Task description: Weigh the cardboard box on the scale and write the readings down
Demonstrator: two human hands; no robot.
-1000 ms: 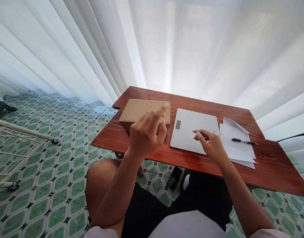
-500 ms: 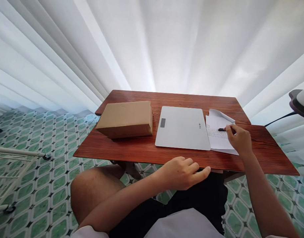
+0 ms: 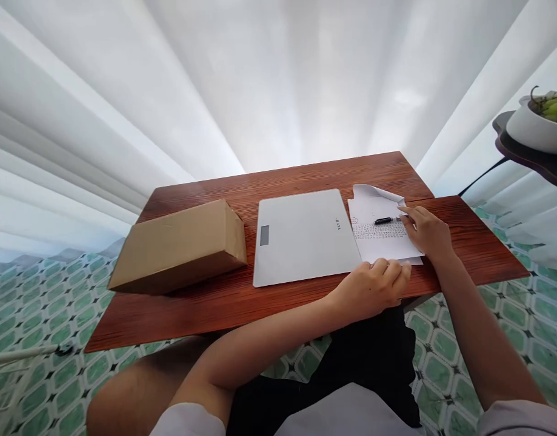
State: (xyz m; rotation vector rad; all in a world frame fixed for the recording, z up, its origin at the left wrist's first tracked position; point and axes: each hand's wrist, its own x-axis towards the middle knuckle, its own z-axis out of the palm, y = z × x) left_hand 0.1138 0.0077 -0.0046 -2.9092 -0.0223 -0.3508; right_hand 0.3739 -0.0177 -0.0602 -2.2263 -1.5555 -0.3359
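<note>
Sheets of white paper (image 3: pixel 373 245), covered partly in rows of small writing, lie at the right of the scale with the far corner curled up. On them rests a black pen (image 3: pixel 383 221). My right hand (image 3: pixel 428 233) is over the paper's right edge, thumb and fingers apart, fingertips close to the pen's clear end; whether they touch it I cannot tell. My left hand (image 3: pixel 371 287) hovers by the table's front edge, fingers loosely bent near the paper's lower edge, nothing visible in them. The flat silver scale (image 3: pixel 305 239) with a small grey display is left of the paper.
A closed cardboard box (image 3: pixel 178 245) sits left of the scale on the reddish wooden table (image 3: pixel 205 312). At the far right, a white bowl (image 3: pixel 539 130) of green fruit stands on a dark stand. White curtains (image 3: pixel 278 91) hang behind the table.
My right hand has loosened from the pen, which now lies on the paper. My left hand has moved right and forward toward the paper's lower edge. The view has turned right.
</note>
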